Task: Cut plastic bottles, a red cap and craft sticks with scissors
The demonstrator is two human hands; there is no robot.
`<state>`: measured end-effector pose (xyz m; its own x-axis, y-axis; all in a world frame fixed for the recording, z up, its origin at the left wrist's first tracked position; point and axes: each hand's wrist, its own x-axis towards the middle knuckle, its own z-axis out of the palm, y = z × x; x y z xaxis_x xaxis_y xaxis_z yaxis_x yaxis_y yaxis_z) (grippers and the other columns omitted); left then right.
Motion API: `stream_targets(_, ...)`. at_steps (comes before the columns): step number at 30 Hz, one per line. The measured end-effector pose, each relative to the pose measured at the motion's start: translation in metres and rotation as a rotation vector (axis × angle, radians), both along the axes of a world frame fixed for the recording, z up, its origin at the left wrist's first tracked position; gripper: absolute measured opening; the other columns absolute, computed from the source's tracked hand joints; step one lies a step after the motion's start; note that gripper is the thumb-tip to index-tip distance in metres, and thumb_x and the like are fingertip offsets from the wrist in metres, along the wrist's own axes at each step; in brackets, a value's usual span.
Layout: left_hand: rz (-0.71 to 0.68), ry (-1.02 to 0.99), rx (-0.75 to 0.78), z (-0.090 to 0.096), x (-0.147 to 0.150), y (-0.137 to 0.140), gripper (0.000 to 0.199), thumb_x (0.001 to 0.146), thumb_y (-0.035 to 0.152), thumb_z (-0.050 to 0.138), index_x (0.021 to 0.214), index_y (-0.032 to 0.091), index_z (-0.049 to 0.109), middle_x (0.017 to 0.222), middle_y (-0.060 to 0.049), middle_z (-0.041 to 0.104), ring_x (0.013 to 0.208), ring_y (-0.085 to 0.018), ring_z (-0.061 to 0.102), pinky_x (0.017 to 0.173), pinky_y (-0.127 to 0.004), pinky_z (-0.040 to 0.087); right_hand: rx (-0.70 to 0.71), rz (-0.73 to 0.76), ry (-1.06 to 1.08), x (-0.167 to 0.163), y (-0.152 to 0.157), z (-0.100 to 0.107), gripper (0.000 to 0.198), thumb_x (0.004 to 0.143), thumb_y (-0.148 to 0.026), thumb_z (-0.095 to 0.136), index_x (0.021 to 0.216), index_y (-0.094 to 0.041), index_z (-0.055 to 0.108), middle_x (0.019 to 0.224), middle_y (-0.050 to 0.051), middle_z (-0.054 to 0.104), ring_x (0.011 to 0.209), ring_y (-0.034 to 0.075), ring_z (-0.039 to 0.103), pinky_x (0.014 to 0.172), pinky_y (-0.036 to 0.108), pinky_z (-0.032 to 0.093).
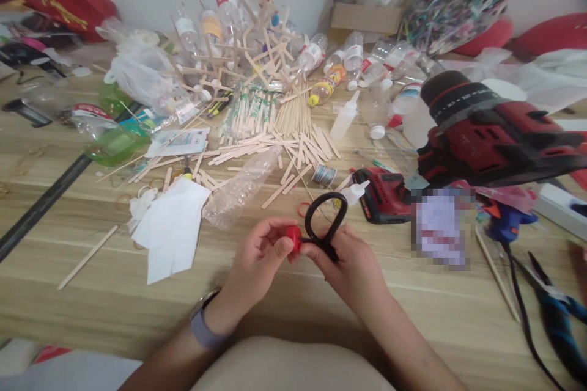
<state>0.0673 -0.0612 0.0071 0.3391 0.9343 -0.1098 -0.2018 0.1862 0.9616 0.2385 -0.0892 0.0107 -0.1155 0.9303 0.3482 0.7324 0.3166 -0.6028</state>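
Observation:
My left hand (257, 264) pinches a small red bottle cap (294, 238) between thumb and fingers, above the front of the table. My right hand (360, 266) is closed around a pair of scissors (342, 204) with large black loop handles. One loop rises above my right fist, and the scissors' narrow end points left, meeting the cap's side. Whether the tip has gone into the cap cannot be seen. Just beyond my hands lie a clear, crumpled plastic bottle (243, 189) and a white-tipped squeeze bottle (354, 193).
A red cordless drill (499, 134) stands at the right, near pliers (550, 305) and a blue glue gun (507, 223). Wooden sticks (247, 149), plastic bottles (353, 58) and a spool of thread (323, 175) crowd the back. White paper (177, 226) lies left.

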Motion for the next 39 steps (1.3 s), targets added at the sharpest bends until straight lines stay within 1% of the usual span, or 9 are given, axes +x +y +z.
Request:
stream_targets(5,0.023,0.1,0.141,-0.003,-0.004,-0.002,0.03,0.087,0.042,0.071,0.105,0.018,0.068,0.087,-0.004,0.072,0.077,-0.016,0.067,0.071,-0.027,0.055,-0.114,-0.016,0.203,-0.006,0.001,0.005,0.046,0.098,-0.057,0.047,0.074,-0.022,0.062,0.065,0.003,0.066,0.059,0.017,0.06,0.055,0.027,0.044)
stream_targets(12,0.078,0.082,0.479,-0.008,-0.006,-0.007,0.015,0.087,0.021,0.073,0.101,0.023,0.067,0.114,-0.007,0.07,0.105,-0.018,0.067,0.088,-0.029,0.054,-0.532,0.07,0.65,-0.012,-0.003,0.01,0.051,0.089,-0.069,0.051,0.066,-0.024,0.044,0.043,-0.006,0.042,0.037,0.01,0.035,0.038,0.023,0.029)
stream_targets(14,0.104,0.024,0.407,-0.007,-0.004,-0.006,0.016,0.086,0.022,0.074,0.1,0.023,0.065,0.114,-0.007,0.07,0.106,-0.018,0.067,0.089,-0.029,0.054,-0.568,0.054,0.793,-0.012,-0.004,0.009,0.055,0.087,-0.073,0.051,0.064,-0.024,0.042,0.041,-0.007,0.041,0.036,0.009,0.033,0.037,0.022,0.028)
stream_targets(16,0.141,-0.053,0.208,-0.004,-0.002,-0.002,0.02,0.086,0.028,0.074,0.102,0.022,0.063,0.106,-0.004,0.072,0.097,-0.017,0.069,0.086,-0.029,0.054,-0.506,-0.016,0.84,-0.01,-0.003,0.008,0.056,0.087,-0.074,0.051,0.062,-0.024,0.041,0.04,-0.006,0.042,0.036,0.009,0.036,0.038,0.022,0.031)
stream_targets(19,0.126,-0.141,-0.112,0.0,0.002,0.003,0.033,0.085,0.041,0.074,0.108,0.02,0.064,0.09,-0.002,0.072,0.081,-0.016,0.07,0.078,-0.03,0.055,-0.418,-0.1,0.723,-0.008,-0.003,0.008,0.056,0.087,-0.072,0.052,0.061,-0.024,0.043,0.042,-0.004,0.047,0.038,0.01,0.042,0.04,0.022,0.036)
stream_targets(22,0.088,-0.211,-0.278,0.001,0.003,0.007,0.038,0.077,0.047,0.079,0.095,0.016,0.067,0.083,-0.002,0.072,0.075,-0.016,0.069,0.074,-0.03,0.055,-0.366,-0.113,0.545,-0.009,-0.004,0.008,0.052,0.087,-0.068,0.055,0.062,-0.023,0.049,0.044,-0.003,0.049,0.038,0.011,0.044,0.038,0.023,0.035)
stream_targets(28,0.071,-0.35,-0.477,-0.004,0.003,0.008,0.034,0.074,0.045,0.082,0.077,0.016,0.064,0.078,0.0,0.07,0.069,-0.01,0.064,0.065,-0.022,0.051,-0.174,-0.088,0.264,-0.013,-0.004,0.002,0.036,0.095,-0.052,0.054,0.083,-0.022,0.07,0.056,0.001,0.06,0.054,0.018,0.058,0.051,0.027,0.042)
stream_targets(32,0.07,-0.383,-0.586,-0.004,0.004,0.007,0.033,0.073,0.039,0.084,0.072,0.017,0.06,0.071,0.004,0.063,0.06,-0.006,0.055,0.057,-0.018,0.046,-0.078,-0.059,0.117,-0.014,-0.001,-0.001,0.033,0.098,-0.043,0.05,0.083,-0.022,0.071,0.062,0.002,0.065,0.053,0.017,0.057,0.053,0.027,0.041)
stream_targets(39,0.057,-0.387,-0.608,-0.003,0.002,0.008,0.034,0.067,0.036,0.089,0.069,0.016,0.062,0.069,0.003,0.062,0.063,-0.007,0.057,0.062,-0.019,0.048,-0.054,-0.054,0.01,-0.011,-0.001,-0.004,0.03,0.098,-0.037,0.05,0.078,-0.02,0.065,0.061,0.002,0.064,0.055,0.017,0.058,0.054,0.027,0.039)
